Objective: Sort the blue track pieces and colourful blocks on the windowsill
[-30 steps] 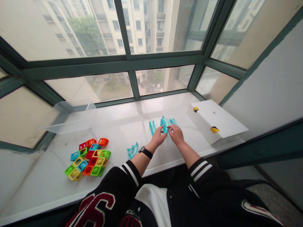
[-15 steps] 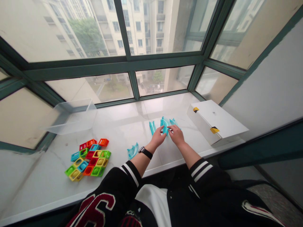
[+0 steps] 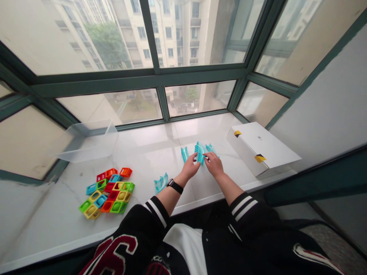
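Observation:
Both my hands meet over a cluster of clear turquoise curved track pieces [image 3: 200,148] on the white windowsill [image 3: 149,149]. My left hand [image 3: 190,166], with a black watch on its wrist, pinches one piece from the left. My right hand [image 3: 213,163] pinches the same cluster from the right. Another straight turquoise piece [image 3: 184,154] lies just left of my left hand's fingers. A lone curved turquoise piece [image 3: 160,181] rests nearer to me, beside my left forearm.
A group of colourful square frame tiles [image 3: 107,190] lies at the left front of the sill. A clear plastic tub [image 3: 87,139] stands at the back left. A white box [image 3: 259,147] with yellow-black tape sits at the right. Green window frames border the sill.
Almost nothing has changed; both hands stay on the turquoise pieces with only slight finger shifts.

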A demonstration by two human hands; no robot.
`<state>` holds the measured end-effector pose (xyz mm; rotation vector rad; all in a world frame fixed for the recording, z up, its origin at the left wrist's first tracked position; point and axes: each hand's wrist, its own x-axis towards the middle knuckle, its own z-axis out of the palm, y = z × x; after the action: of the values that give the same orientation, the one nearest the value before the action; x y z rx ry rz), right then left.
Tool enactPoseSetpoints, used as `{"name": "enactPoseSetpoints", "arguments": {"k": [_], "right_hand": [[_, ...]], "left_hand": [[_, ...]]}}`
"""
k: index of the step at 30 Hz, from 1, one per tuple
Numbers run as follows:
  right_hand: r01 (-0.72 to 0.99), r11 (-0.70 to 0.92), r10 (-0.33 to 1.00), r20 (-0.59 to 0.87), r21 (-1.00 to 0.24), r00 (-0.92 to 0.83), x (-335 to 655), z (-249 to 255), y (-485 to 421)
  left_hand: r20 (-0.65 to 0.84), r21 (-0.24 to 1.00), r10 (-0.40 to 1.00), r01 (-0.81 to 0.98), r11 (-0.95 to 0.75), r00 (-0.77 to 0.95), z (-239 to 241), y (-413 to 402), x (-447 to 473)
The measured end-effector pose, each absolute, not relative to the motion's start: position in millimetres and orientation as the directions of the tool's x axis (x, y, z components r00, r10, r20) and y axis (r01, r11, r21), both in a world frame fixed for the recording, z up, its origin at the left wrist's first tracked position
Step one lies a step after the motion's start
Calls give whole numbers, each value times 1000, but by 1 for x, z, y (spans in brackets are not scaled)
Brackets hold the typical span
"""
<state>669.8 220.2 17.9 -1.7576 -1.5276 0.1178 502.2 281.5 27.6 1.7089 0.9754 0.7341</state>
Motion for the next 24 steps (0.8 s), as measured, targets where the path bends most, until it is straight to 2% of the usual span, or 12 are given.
{"name": "enactPoseSetpoints", "arguments": {"k": [8,13,16,19,22,24], "right_hand": [[836,21,877,411,-548,248,669,20,216],[819,-6,846,433,-574,310,668,16,202],[774,-22,830,420,-633,367,661,6,183],[727,13,899,326,-686,292,646,-10,160],[712,84,967,229,-697,110,623,-27,140],[727,126,979,203,-675,18,607,-34,133]], "left_hand": [[55,981,875,138,-137,480,48,274,433],[18,988,914,132,-78,406,57,271,351],[-52,980,957,199,-5,284,42,264,294],[-120,940,984,333,70,134,11,248,242],[-71,871,997,488,48,28,-20,222,209],[43,828,999,558,-50,25,-32,206,203]]}}
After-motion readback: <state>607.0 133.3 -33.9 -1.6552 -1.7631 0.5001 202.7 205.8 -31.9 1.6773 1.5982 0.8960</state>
